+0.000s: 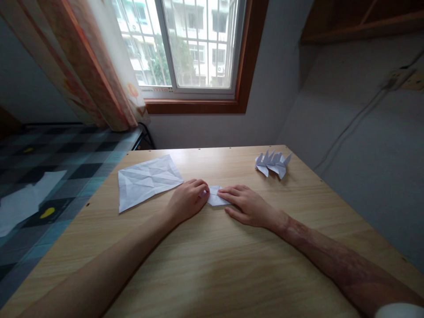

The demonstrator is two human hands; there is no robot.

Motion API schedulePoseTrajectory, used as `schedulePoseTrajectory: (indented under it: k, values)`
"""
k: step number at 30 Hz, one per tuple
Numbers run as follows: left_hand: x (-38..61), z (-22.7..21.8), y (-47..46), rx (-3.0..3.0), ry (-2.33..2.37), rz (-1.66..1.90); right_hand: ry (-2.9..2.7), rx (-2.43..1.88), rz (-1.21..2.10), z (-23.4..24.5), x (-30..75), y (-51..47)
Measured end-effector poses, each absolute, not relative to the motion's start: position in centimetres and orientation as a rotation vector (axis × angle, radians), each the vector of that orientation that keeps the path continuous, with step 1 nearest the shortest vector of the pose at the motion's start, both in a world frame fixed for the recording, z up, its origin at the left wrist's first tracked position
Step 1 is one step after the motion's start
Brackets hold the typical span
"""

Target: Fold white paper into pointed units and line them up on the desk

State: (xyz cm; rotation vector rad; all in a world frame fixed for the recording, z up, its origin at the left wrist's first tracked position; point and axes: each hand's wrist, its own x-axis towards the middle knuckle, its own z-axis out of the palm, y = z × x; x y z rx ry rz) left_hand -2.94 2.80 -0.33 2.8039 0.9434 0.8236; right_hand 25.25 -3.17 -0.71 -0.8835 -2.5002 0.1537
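A small folded piece of white paper (217, 198) lies on the wooden table in front of me, between my two hands. My left hand (190, 198) is curled, with thumb and fingers pinched on the paper's left end. Stretched flat, the fingers of my right hand (243, 204) press on the paper's right part, the thumb resting apart on the table. Left of my left hand lies a creased white sheet (149, 179), opened out. A folded paper figure with several pointed flaps (272, 164) stands toward the table's back right.
The wooden table (205, 265) reaches to the wall below a barred window (202, 48). To the left is a bed with a checked cover (82, 145), with white paper sheets (29, 198) on it. A cable (351, 123) hangs along the right wall.
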Motion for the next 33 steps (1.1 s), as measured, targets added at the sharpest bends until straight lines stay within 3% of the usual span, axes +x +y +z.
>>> schedulePoseTrajectory:
  k: [9,17,25,33]
  values:
    - [-3.3,-1.0,3.2,2.818,0.639,0.555,-2.472,-0.996,-0.016,-1.4,25.4,-2.9]
    - [-3.1,-1.1,2.1,2.895,0.706,0.188,-2.374,-1.031,-0.082,-1.3,25.3,-3.0]
    - [-2.1,-0.9,1.2,2.878,0.772,0.667,-2.394,-0.911,-0.02,-1.8,25.5,-2.7]
    - [-1.8,-0.3,1.2,2.805,0.751,0.738,-2.307,-0.889,0.134,-2.2,25.4,-2.4]
